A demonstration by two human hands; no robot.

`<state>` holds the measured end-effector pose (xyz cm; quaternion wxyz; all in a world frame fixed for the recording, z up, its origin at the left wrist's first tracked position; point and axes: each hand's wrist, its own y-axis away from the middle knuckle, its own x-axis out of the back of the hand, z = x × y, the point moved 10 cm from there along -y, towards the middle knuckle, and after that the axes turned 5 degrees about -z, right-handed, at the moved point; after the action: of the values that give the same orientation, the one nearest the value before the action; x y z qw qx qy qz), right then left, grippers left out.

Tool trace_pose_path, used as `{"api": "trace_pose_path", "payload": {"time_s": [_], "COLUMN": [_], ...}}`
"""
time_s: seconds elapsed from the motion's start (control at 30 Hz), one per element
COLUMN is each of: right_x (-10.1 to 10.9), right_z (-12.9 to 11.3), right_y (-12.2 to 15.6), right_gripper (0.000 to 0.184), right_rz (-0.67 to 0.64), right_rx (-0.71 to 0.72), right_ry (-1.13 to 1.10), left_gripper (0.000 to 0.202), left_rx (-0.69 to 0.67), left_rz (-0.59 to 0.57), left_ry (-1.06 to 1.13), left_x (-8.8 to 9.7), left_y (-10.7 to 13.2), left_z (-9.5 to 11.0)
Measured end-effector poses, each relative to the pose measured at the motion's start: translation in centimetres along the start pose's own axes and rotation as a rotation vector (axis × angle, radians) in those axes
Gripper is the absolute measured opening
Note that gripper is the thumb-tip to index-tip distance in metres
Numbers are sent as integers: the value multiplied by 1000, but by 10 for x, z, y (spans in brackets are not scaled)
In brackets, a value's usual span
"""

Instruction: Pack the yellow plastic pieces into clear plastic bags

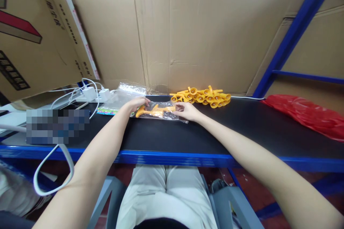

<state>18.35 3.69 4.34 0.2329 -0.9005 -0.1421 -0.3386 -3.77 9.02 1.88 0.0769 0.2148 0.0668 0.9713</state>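
On the black tabletop lies a clear plastic bag [172, 116] with an orange plastic piece [158, 111] inside, curved at its left end. My left hand [137, 103] is closed on the bag's left end. At its right end my right hand [186, 111] pinches the bag, fingers and thumb round the piece's end; whether they touch the piece itself is hard to see. Just behind my right hand is a pile of yellow-orange funnel-ended plastic pieces [206, 97]. Flat clear bags with a colourful printed strip [107, 110] lie behind my left forearm.
White chargers [90, 93] and tangled cables stand at the left, near a pixelated patch. A white cable loop [37, 182] hangs over the blue front edge [174, 157]. At the right lies a red plastic bag [309, 112]. Cardboard [201, 35] walls the back; a blue post [295, 32] slants at right.
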Motion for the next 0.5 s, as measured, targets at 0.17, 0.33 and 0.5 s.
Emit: {"api": "trace_pose_path", "payload": {"time_s": [0.17, 0.33, 0.5], "right_x": [3, -7, -10], "right_z": [-2, 0, 2], "right_y": [2, 3, 0], "right_gripper": [33, 40, 41], "right_rz": [35, -37, -25], "right_rx": [-16, -50, -65], "right_ry": [51, -97, -241], "left_gripper": [19, 11, 13], "left_rx": [-41, -41, -77], "left_rz": [-90, -121, -74], "left_ry": [63, 53, -54], "left_x": [-15, -22, -19], "left_y": [0, 0, -1], "left_z": [5, 7, 12]}}
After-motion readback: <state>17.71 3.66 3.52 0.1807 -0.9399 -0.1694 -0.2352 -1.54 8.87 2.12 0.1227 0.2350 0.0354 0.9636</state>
